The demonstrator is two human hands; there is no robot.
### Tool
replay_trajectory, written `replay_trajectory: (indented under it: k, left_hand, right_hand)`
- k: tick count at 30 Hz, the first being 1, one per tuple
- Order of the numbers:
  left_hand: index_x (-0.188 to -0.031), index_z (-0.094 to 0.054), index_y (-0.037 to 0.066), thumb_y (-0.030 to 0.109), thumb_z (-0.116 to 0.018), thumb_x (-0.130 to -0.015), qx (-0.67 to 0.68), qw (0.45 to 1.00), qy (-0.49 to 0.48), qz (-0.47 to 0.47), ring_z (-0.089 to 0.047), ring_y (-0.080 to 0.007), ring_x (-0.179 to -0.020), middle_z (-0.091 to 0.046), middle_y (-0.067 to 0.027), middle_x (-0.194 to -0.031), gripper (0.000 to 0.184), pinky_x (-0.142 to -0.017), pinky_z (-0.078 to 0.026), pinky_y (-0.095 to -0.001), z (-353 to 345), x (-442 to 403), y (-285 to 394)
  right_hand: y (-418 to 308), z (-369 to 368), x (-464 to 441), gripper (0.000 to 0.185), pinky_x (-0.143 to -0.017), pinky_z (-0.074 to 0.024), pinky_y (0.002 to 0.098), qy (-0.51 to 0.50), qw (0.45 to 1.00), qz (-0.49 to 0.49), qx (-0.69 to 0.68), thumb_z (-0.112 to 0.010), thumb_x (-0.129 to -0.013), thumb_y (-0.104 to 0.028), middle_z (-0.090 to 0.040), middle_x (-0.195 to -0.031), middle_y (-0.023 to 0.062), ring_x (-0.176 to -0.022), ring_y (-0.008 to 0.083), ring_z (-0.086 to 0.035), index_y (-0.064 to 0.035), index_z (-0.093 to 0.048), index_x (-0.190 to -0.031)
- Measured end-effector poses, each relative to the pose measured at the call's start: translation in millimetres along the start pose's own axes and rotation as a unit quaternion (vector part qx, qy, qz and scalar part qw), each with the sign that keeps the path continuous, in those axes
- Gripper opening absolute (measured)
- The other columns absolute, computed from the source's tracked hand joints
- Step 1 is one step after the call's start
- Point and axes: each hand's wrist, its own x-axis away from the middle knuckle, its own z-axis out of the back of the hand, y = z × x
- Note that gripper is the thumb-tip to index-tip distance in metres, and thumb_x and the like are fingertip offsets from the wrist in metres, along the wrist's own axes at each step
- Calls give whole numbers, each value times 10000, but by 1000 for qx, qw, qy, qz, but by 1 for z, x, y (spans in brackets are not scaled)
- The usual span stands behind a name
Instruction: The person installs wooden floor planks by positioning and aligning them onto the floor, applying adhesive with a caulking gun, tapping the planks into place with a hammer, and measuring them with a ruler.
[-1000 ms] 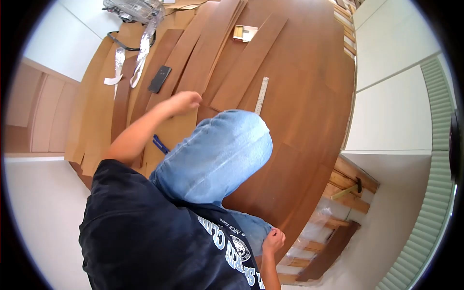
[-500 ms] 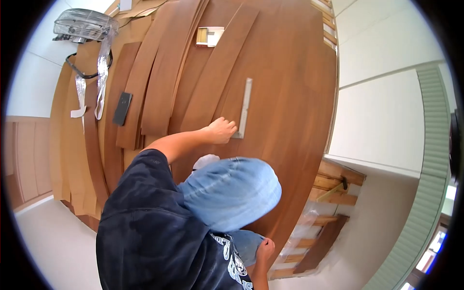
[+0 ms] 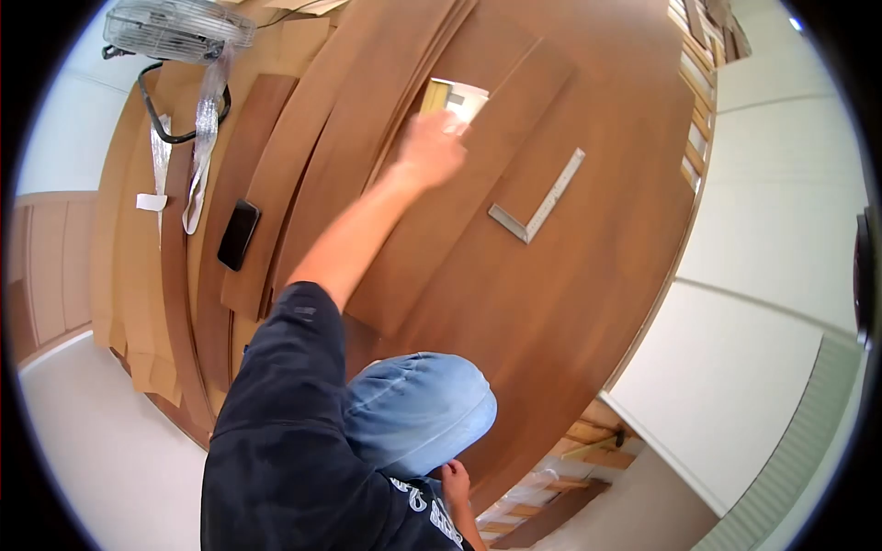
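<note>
Where the view is widest, it is filled by a brown board floor; its right-hand stretch is closed into one even surface and can be judged done. To the left, long loose planks are piled and overlapped rather than fitted together, so they are best counted as work left. Farther left, cardboard sheets are spread out, partly covered by boards. Along the far right edge, slatted battens are left bare, and more bare timber is exposed at the near right; by judgement, these places are not yet boarded over. How many boards are lacking cannot be told.

At the upper left, a wire-caged fan is seen, and the near floor is partly hidden by a bent knee in blue denim. On the even boards, a metal square is laid flat, touched by neither hand. Among the loose planks, a dark phone is rested.

The left hand is stretched far forward and blurred, its fingers brought over the near edge of a small open box on the boards; whether anything is gripped cannot be told. The right hand is held low beside the knee, fingers curled narrow, its contents hidden.
</note>
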Motion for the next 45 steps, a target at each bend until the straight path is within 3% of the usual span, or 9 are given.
replay_trajectory:
  k: [5, 8, 19, 21, 23, 27, 35, 39, 45]
  left_hand:
    - [-1594, -432, 120, 511, -604, -1008, -171, 952, -9, 253, -293, -475, -1536, -344, -217, -1672, 725, -1244, -279, -597, 45, -6, -159]
    - [-1681, -299, 157, 566, -516, -1045, -156, 953, -48, 253, -257, -439, -1571, -301, -196, -1707, 787, -1292, -207, -559, 23, 13, -188]
    - [-1639, -379, 140, 460, -563, -1022, -120, 959, -23, 254, -296, -402, -1560, -374, -183, -1669, 718, -1285, -236, -539, 40, 7, -189]
    - [-1618, -407, 140, 423, -599, -998, -102, 959, -12, 265, -296, -401, -1558, -378, -185, -1663, 708, -1284, -241, -540, 45, 5, -188]
    - [-1613, -412, 136, 409, -611, -984, -95, 962, -15, 256, -299, -408, -1551, -375, -192, -1660, 714, -1286, -239, -543, 49, 3, -189]
    - [-1595, -436, 121, 405, -623, -958, -74, 959, -50, 268, -278, -427, -1557, -355, -199, -1664, 722, -1294, -222, -541, 61, -7, -192]
    - [-1538, -519, 116, 398, -644, -880, -14, 958, -67, 280, -288, -454, -1552, -351, -227, -1668, 727, -1284, -231, -570, 51, -13, -214]
    - [-1559, -470, 140, 379, -605, -908, 16, 954, -81, 289, -296, -456, -1546, -349, -230, -1664, 707, -1270, -251, -581, 52, -14, -218]
    - [-1591, -450, 190, 380, -619, -889, 20, 949, -102, 298, -304, -411, -1565, -367, -180, -1676, 746, -1286, -245, -549, 52, -12, -222]
  right_hand:
    - [-134, 32, -15, 278, -874, -564, 355, -67, 996, 50, 7, -662, -1023, -220, -786, -1041, 131, -948, 215, -731, -20, -728, -1204]
    - [-197, 70, -42, 287, -883, -564, 363, -63, 996, 52, 36, -659, -1027, -214, -783, -1065, 133, -967, 215, -731, -7, -717, -1217]
    - [-220, 151, -95, 222, -816, -578, 311, 78, 997, -22, -12, -669, -988, -92, -759, -966, 105, -854, 166, -717, 37, -722, -1162]
    - [-270, 178, -126, 190, -783, -566, 301, 97, 980, 133, 108, -667, -989, -95, -748, -955, 65, -832, 151, -688, -17, -723, -1153]
    - [-362, 207, -173, 198, -836, -568, 317, 85, 987, 112, 80, -662, -980, -102, -744, -972, 67, -891, 165, -696, -8, -733, -1138]
    - [-614, 188, -302, 198, -895, -558, 353, 110, 896, 377, 204, -632, -989, -102, -731, -1052, 131, -977, 221, -695, -14, -718, -1144]
    - [-1131, -70, -442, 484, -1186, -394, 538, 62, 643, 707, 287, -716, -974, -141, -492, -1504, 287, -1408, 471, -458, -14, -539, -1406]
    - [-1273, -174, -484, 729, -1210, -341, 563, 113, 594, 727, 325, -785, -921, -302, -395, -1606, 294, -1483, 468, -386, -25, -453, -1509]
    - [-1363, -247, -529, 847, -1188, -351, 548, 108, 650, 628, 414, -784, -907, -428, -523, -1548, 234, -1478, 389, -439, -21, -421, -1555]
